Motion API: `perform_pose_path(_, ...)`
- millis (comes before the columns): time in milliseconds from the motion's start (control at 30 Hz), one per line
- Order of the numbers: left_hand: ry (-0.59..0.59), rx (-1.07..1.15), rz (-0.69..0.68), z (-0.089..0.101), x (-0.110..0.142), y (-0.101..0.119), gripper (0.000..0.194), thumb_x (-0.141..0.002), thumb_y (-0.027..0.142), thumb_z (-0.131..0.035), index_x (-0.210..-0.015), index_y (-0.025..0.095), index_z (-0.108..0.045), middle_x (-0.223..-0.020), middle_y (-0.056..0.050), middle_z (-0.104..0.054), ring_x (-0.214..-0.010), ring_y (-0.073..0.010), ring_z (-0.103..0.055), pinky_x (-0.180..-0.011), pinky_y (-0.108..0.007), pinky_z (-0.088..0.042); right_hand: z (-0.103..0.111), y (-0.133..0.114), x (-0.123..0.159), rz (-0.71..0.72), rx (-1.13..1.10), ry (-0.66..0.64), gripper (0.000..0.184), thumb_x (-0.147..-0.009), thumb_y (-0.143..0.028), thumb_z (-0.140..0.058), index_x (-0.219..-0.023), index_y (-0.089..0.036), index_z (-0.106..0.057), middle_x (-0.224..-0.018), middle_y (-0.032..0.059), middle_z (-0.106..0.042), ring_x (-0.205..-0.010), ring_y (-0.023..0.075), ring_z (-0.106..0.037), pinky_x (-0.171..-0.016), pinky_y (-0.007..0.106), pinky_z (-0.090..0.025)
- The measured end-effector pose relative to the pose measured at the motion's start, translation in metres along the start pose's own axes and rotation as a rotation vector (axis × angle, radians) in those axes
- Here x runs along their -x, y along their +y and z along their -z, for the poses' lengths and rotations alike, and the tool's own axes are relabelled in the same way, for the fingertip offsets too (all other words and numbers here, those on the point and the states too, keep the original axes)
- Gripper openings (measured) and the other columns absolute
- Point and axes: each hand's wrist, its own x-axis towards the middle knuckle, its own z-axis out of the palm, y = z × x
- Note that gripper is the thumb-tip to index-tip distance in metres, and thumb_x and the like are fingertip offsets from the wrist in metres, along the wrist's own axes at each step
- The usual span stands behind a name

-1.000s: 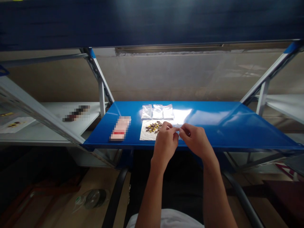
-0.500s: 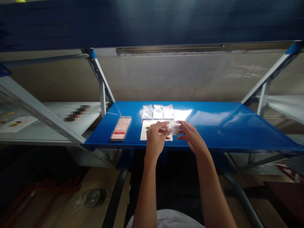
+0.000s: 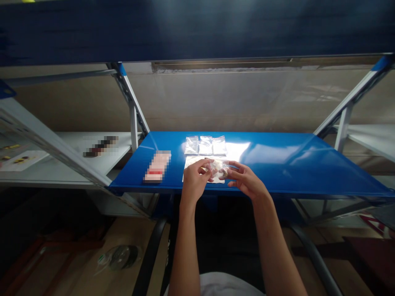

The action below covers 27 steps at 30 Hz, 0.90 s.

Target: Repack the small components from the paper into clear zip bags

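Note:
A small clear plastic bag is stretched between my hands, just over the blue shelf. The fingers of my left hand are closed on its left side. My right hand pinches its right side, near a small dark spot that I cannot make out. Under the bag lies a white sheet, mostly covered by my hands and the bag. Directly behind the sheet, three clear plastic bags lie in a row.
The blue shelf spans between slanted metal posts. On its left lies a pixelated pink-and-red item. A white side shelf holds a blurred dark item. A large clear bottle lies low at left; a blue upper shelf hangs overhead.
Both hands have shifted slightly left with the bag. The dark and yellow pieces seen on the sheet before are now mostly hidden behind my left hand and the bag.

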Motion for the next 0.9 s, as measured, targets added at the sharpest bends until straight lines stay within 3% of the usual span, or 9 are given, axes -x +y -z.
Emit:
perform_pose_path(167,-0.014,0.008,-0.011,0.003,-0.001,-0.001,0.035,-0.08,0.027,-0.075,-0.114,0.016,-0.077,-0.088,-0.004,-0.072,-0.065,-0.0133,-0.067,-0.054,-0.024,-0.063,-0.01,0.003,-0.004,0.028,0.007,-0.049,0.041,-0.069,-0.036,-0.093,-0.103,-0.019,-0.077,-0.097,0.005,-0.075,-0.075,0.0144,-0.069,-0.068,0.025,-0.058)
perform_pose_path(400,-0.049,-0.018,-0.028,0.015,-0.003,-0.011,0.028,-0.086,0.028,-0.068,-0.111,0.016,-0.074,-0.09,-0.005,-0.072,-0.068,-0.0155,-0.072,-0.06,-0.025,-0.062,-0.011,0.0,-0.011,0.15,0.135,0.067,0.037,-0.065,-0.044,-0.092,-0.085,-0.019,-0.073,-0.08,0.0014,-0.071,-0.07,0.0152,-0.068,-0.071,0.03,-0.058)
perform_pose_path(533,0.129,-0.1,-0.026,0.041,-0.003,-0.021,0.023,-0.091,0.034,-0.065,-0.105,0.018,-0.072,-0.095,-0.006,-0.075,-0.076,-0.018,-0.075,-0.068,-0.027,-0.061,-0.013,-0.022,-0.03,0.246,0.454,0.011,0.028,-0.073,-0.041,-0.083,-0.082,-0.019,-0.07,-0.073,0.0017,-0.069,-0.068,0.0191,-0.069,-0.069,0.034,-0.057)
perform_pose_path(600,0.21,-0.175,-0.015,0.056,-0.002,-0.026,0.027,-0.091,0.039,-0.066,-0.109,0.019,-0.072,-0.097,-0.007,-0.075,-0.075,-0.018,-0.073,-0.067,-0.027,-0.058,-0.02,-0.036,-0.043,0.322,0.716,-0.047,0.014,-0.078,-0.031,-0.075,-0.079,-0.019,-0.069,-0.069,0.0008,-0.068,-0.065,0.0183,-0.068,-0.067,0.031,-0.053)
perform_pose_path(667,0.217,-0.257,-0.014,0.066,-0.002,-0.031,0.035,-0.087,0.042,-0.072,-0.115,0.021,-0.073,-0.099,-0.006,-0.075,-0.075,-0.0181,-0.07,-0.067,-0.028,-0.056,-0.031,-0.049,-0.056,0.418,1.029,-0.137,0.004,-0.08,-0.019,-0.067,-0.077,-0.018,-0.069,-0.069,0.0007,-0.068,-0.064,0.0159,-0.064,-0.065,0.028,-0.045)
perform_pose_path(767,0.153,-0.365,-0.032,0.065,-0.003,-0.039,0.046,-0.08,0.04,-0.081,-0.122,0.023,-0.07,-0.107,-0.006,-0.074,-0.077,-0.0177,-0.067,-0.069,-0.029,-0.054,-0.048,-0.058,-0.069,0.511,1.381,-0.298,0.014,-0.081,-0.008,-0.059,-0.076,-0.018,-0.067,-0.066,0.0007,-0.064,-0.06,0.0131,-0.054,-0.061,0.026,-0.033)
perform_pose_path(900,0.1,-0.462,-0.024,0.047,-0.007,-0.051,0.057,-0.077,0.025,-0.084,-0.13,0.022,-0.064,-0.109,-0.005,-0.074,-0.069,-0.0139,-0.062,-0.074,-0.03,-0.052,-0.061,-0.057,-0.078,0.546,1.592,-0.415,0.02,-0.082,-0.002,-0.055,-0.072,-0.018,-0.062,-0.062,0.0009,-0.059,-0.058,0.0129,-0.045,-0.06,0.028,-0.026)
